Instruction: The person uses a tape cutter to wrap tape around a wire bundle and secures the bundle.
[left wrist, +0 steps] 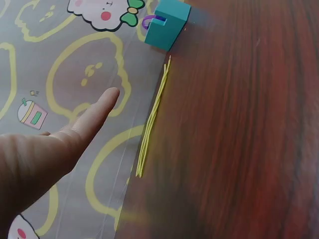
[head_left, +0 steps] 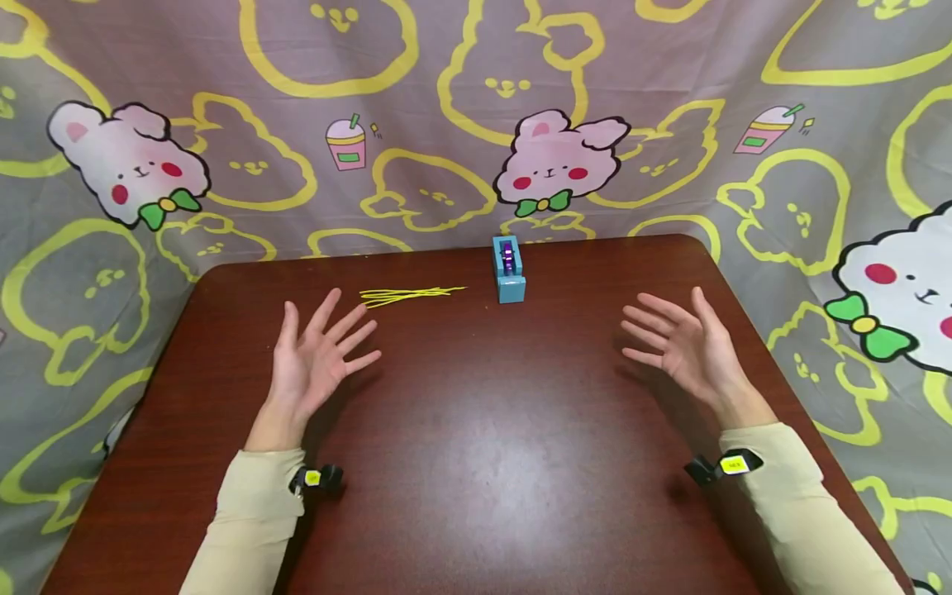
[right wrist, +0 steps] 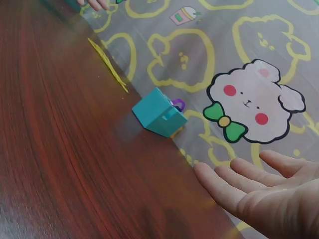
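Observation:
Both hands are held over the wooden table with spread fingers and nothing in them. The left hand [head_left: 312, 357] is nearest a loose bundle of thin yellow strands [head_left: 409, 294], which lies flat near the back edge. To the right of the strands stands a small light-blue tape dispenser [head_left: 511, 289] with a purple ring in its slot. My right hand [head_left: 686, 347] is well apart from the dispenser, palm turned inward and up. In the left wrist view, the strands [left wrist: 152, 122] point toward the dispenser [left wrist: 172, 25]. The right wrist view shows the dispenser [right wrist: 157, 112] beyond the fingertips.
The dark brown table [head_left: 476, 413] has rounded back corners. A grey cloth [head_left: 416, 107] printed with yellow outlines and white cartoon animals hangs behind it and along both sides. Each sleeve cuff carries a small black wrist camera [head_left: 318, 478].

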The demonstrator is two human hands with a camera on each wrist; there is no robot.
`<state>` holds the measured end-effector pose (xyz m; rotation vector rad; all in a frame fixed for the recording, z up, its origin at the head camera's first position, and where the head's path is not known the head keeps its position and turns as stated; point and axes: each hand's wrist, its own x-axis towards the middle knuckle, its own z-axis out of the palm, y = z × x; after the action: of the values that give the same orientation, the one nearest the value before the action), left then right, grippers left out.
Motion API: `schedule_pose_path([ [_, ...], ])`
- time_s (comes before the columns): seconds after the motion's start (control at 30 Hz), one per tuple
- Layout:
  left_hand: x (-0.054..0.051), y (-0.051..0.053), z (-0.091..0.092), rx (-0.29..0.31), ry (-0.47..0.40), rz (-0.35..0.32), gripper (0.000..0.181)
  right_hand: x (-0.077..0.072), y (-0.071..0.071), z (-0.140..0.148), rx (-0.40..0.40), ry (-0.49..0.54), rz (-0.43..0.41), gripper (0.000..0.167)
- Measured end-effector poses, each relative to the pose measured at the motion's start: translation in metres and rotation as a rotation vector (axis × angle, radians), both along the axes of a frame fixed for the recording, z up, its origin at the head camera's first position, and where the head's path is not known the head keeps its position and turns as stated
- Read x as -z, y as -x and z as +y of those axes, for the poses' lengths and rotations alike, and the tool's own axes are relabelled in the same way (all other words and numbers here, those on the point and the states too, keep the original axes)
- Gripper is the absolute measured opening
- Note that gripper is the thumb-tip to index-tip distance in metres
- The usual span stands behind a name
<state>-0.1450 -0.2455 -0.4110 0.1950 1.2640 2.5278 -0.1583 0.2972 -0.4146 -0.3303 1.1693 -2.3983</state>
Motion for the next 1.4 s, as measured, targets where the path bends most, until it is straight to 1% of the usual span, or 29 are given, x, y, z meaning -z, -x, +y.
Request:
schedule_pose_path([
  [0.1, 0.001, 0.009, 0.008, -0.004, 0.002, -0.014, 0.073, 0.000, 0.002, -0.005, -0.009, -0.009, -0.004, 0.069],
  [0.27, 0.002, 0.024, 0.023, 0.005, -0.007, -0.036, 0.075, -0.002, 0.005, -0.015, -0.009, -0.061, -0.010, 0.072],
  [0.47, 0.002, 0.041, 0.046, 0.004, 0.024, -0.053, 0.073, -0.003, 0.012, -0.027, -0.010, -0.121, -0.015, 0.074],
  [0.63, 0.004, 0.059, 0.065, -0.001, 0.052, -0.078, 0.075, -0.004, 0.018, -0.040, 0.002, -0.139, -0.054, 0.076],
  [0.77, 0.005, 0.074, 0.080, 0.007, 0.050, -0.091, 0.073, -0.003, 0.024, -0.050, 0.002, -0.153, -0.091, 0.079],
  [0.97, 0.006, 0.094, 0.104, 0.027, 0.049, -0.129, 0.066, 0.001, 0.037, -0.061, -0.022, -0.123, -0.175, 0.083],
  [1.03, 0.005, 0.100, 0.112, 0.037, 0.062, -0.140, 0.065, 0.001, 0.041, -0.064, -0.030, -0.130, -0.181, 0.084],
  [1.23, 0.004, 0.117, 0.135, 0.058, 0.134, -0.156, 0.066, 0.002, 0.053, -0.077, -0.012, -0.178, -0.207, 0.086],
  [1.4, 0.007, 0.131, 0.148, 0.066, 0.234, -0.121, 0.070, 0.004, 0.063, -0.088, -0.025, -0.184, -0.233, 0.089],
])
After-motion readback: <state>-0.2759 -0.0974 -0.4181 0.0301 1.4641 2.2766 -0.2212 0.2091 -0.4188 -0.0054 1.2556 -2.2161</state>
